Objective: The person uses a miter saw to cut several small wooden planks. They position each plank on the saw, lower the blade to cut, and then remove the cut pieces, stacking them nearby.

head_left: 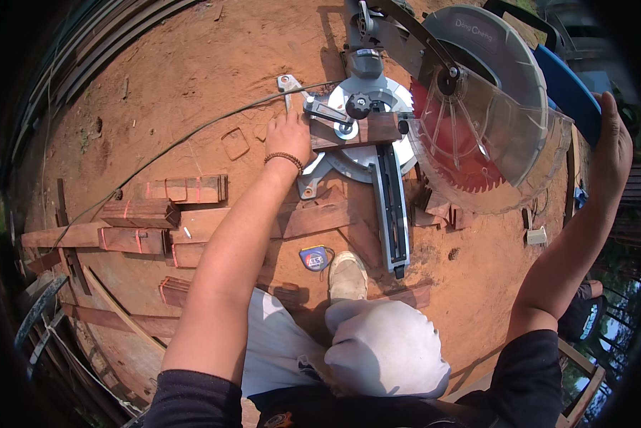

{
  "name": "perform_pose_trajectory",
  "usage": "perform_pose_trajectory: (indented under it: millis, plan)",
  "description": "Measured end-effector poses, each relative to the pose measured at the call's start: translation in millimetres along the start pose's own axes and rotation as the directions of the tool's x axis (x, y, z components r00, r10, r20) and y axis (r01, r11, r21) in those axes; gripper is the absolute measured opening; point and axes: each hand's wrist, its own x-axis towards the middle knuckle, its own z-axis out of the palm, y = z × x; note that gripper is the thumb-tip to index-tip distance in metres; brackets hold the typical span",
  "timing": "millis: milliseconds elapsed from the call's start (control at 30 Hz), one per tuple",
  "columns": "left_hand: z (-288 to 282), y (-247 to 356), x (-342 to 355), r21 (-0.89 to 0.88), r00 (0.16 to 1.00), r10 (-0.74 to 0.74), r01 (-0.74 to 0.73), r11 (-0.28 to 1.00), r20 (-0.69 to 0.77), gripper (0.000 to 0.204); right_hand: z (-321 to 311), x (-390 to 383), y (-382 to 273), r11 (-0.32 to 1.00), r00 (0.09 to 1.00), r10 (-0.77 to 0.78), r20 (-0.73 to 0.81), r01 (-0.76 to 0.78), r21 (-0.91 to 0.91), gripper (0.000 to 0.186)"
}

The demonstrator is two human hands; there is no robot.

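Dark shirt cloth (192, 399) lines the bottom edge of the frame. Above centre, a reddish-brown wood block (381, 131) lies on the saw's round base (352, 158), its long axis running left to right. It extends rightward from the left hand (290, 137), the nearer one, at its left end; whether those fingers are clamped on it I cannot tell. A black knob (359, 105) sits just above the block. Just right hangs the red blade (449, 164). At far right, the right hand (613, 139) is beside a blue cover (568, 91), its finger state hidden. Lower left lie wood bundles (141, 212).
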Motion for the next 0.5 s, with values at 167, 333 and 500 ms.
perform_pose_trajectory:
  millis: [167, 333, 500]
  plan:
    - [3, 0, -1, -0.025, 0.999, -0.022, 0.021, 0.999, -0.037, 0.063, 5, -75, 18, 0.993, 0.998, -0.042, 0.035, 0.046, -0.11, 0.037]
    - [5, 0, 0, -0.017, 0.999, -0.031, 0.031, 0.999, 0.015, 0.063, 35, -153, 25, 0.951, 0.983, -0.18, 0.024, 0.18, -0.25, 0.041]
    - [7, 3, -2, -0.002, 0.998, -0.041, 0.042, 0.999, 0.056, 0.064, 46, -166, 22, 0.925, 0.958, -0.286, -0.001, 0.276, -0.261, 0.042]
